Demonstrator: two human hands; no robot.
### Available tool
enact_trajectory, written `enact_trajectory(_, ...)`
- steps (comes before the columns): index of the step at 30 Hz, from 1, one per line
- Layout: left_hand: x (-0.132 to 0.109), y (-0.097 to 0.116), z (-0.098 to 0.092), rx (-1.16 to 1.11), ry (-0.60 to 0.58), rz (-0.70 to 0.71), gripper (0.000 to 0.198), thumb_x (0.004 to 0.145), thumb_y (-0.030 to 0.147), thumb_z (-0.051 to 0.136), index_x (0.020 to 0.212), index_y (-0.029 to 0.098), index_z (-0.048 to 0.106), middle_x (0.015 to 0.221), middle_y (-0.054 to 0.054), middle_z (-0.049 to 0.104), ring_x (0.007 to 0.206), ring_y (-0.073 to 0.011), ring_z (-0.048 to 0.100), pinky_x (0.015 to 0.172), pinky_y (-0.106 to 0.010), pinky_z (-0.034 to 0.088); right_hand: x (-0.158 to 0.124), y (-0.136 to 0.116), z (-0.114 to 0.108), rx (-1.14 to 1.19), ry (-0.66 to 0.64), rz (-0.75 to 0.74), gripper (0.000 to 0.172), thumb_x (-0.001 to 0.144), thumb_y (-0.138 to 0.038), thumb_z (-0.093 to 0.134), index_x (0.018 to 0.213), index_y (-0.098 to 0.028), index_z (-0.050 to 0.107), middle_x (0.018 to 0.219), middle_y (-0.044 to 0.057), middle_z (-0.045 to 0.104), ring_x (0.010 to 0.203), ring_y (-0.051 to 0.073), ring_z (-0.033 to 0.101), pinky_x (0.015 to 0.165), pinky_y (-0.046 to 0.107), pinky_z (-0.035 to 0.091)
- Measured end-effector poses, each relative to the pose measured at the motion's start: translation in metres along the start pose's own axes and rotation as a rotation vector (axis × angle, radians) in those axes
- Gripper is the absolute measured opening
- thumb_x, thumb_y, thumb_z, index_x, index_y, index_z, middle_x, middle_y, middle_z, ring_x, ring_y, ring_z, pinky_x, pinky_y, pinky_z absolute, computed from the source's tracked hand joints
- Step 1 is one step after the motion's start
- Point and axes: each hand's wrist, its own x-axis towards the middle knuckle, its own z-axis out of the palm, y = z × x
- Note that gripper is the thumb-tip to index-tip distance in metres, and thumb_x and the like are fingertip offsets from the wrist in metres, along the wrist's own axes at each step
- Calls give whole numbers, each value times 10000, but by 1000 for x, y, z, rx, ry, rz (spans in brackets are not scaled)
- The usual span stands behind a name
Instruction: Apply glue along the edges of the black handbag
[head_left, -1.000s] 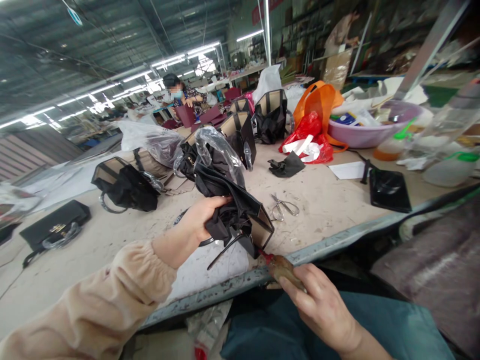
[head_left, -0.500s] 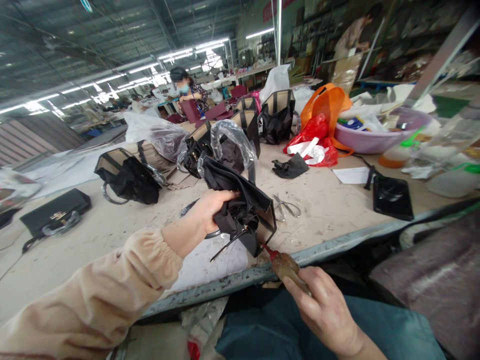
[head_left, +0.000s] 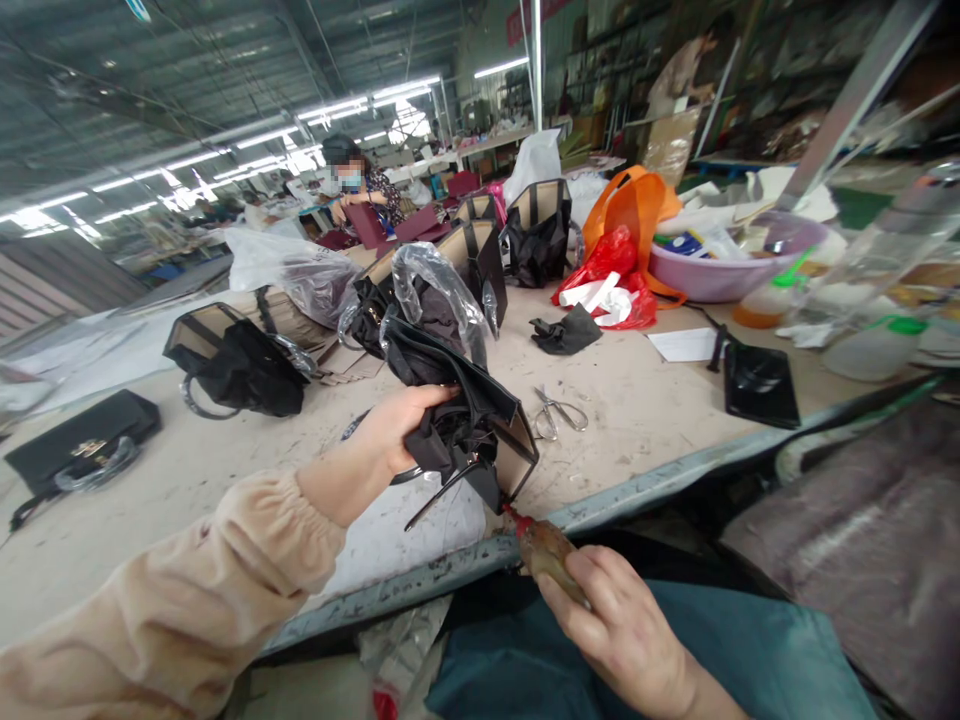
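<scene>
Softly crumpled black bag [head_left: 474, 405], left grip [head_left: 386, 430]; rounded bottle [head_left: 547, 558], right grip [head_left: 619, 620]

From the wearer's head, the single view faces forward and down, close above both hands [head_left: 619, 620], over the surface [head_left: 652, 420] toward the distant ceiling [head_left: 187, 80].

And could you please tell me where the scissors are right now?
In the head view, the scissors lie on the table, just right of the black bag held in the left hand.
</scene>
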Motion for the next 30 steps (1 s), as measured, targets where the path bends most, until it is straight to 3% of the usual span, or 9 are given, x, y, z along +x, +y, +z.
enact_trajectory(8,2,0,1,34,4,-19,228,842,67,489,888,68,713,533,-73,694,394,-180,628,396,-239,534,-5,6,13,178,35,213,342,845,45,500,1126,-130,584,1015,116,476,854,199,464,680,343,506)
enact_trajectory(21,6,-1,-1,20,7,-10,226,811,54,522,938,77,708,562,-78,709,441,-200,658,398,-246,534,-10,23,3,37,99,206,413,804,101,512,1145,-124,574,1022,123,467,875,212,464,694,361,480)
enact_trajectory(30,0,4,23,55,55,10,246,808,42,508,959,75,699,546,-68,696,397,-194,634,382,-265,535,-6,30,-7,-38,127,159,404,796,90,521,1124,-134,594,1027,129,489,898,242,490,707,398,489)
